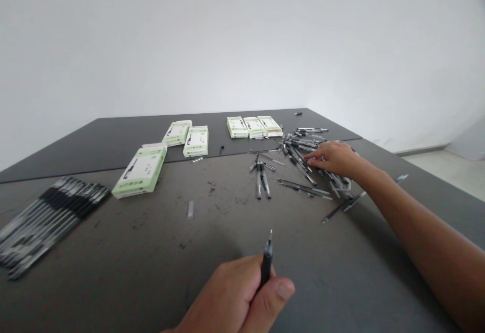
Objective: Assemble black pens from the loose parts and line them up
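Near the front edge of the view, my left hand [242, 292] is closed around a black gel pen [267, 262] without a cap, its pointed tip facing up and away. My right hand [333, 158] reaches over a loose pile of pen parts [297, 153] on the right. Its fingers are slightly bent and apart, with the fingertips down at the pile; nothing shows between them. Clear and black barrels, caps and thin refills make up the pile. Two pens or barrels [261, 184] lie side by side left of it. A clear cap [190, 209] lies alone mid-table.
A neat row of assembled pens [56, 217] lies at the left. Beside it is a green and white pen box [140, 171], with two more boxes [196, 141] behind. Three boxes [253, 127] stand further back. Dark ink marks spot the grey table [151, 252]; a white wall rises behind.
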A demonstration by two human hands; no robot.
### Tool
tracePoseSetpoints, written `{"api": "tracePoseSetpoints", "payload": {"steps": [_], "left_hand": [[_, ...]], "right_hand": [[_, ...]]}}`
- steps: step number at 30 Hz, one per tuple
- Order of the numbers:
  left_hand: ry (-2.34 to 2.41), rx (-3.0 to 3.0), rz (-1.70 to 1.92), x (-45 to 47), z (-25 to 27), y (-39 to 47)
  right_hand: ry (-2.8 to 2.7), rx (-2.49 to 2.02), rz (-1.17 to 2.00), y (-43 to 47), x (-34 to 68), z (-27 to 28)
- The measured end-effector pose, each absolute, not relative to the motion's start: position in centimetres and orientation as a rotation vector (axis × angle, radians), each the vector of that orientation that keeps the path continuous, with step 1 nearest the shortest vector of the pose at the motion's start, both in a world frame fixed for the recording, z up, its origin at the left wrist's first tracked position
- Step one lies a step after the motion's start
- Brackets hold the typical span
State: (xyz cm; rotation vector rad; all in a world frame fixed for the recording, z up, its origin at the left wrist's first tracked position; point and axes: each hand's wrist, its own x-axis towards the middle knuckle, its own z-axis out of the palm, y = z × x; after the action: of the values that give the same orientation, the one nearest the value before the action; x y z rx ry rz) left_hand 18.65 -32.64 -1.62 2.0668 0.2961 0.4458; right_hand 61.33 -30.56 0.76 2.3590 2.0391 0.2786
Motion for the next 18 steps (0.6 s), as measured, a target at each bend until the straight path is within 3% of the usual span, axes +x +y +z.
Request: {"api": "tracePoseSetpoints", "payload": {"steps": [18], "left_hand": [[0.272,2.105,0.437,18.56,-1.38,-32.72]], "right_hand": [[2.045,2.39,0.318,-30.6,61.16,0.35]]}}
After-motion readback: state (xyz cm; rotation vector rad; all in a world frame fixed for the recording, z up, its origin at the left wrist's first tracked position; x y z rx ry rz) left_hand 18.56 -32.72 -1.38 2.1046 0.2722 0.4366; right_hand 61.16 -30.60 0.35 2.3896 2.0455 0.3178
